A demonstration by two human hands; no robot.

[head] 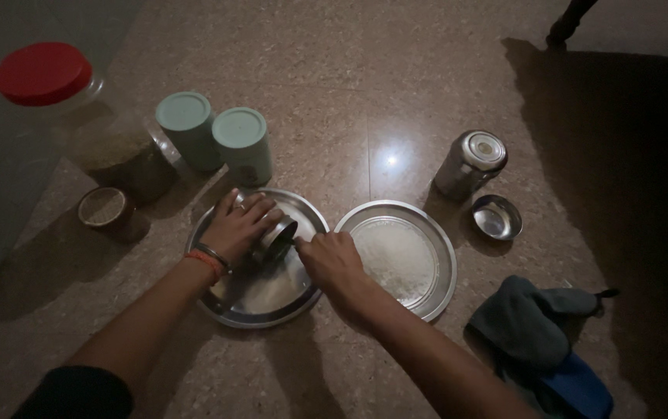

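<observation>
Right hand (334,260) was fisted at the tilted steel cup's (274,240) mouth; contents unclear. Left hand (237,225) gripped the cup over the left plate (229,299). Risk: overtilting spills past the rim, or a knock to the grain-filled plate (435,233) beyond.

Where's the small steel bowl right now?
In the head view, the small steel bowl sits on the floor to the right, just below the steel canister and right of the right-hand plate, above the grey cloth.

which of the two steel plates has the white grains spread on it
The right steel plate, beside the right hand; the left steel plate sits under both hands and the small steel cup.
</observation>
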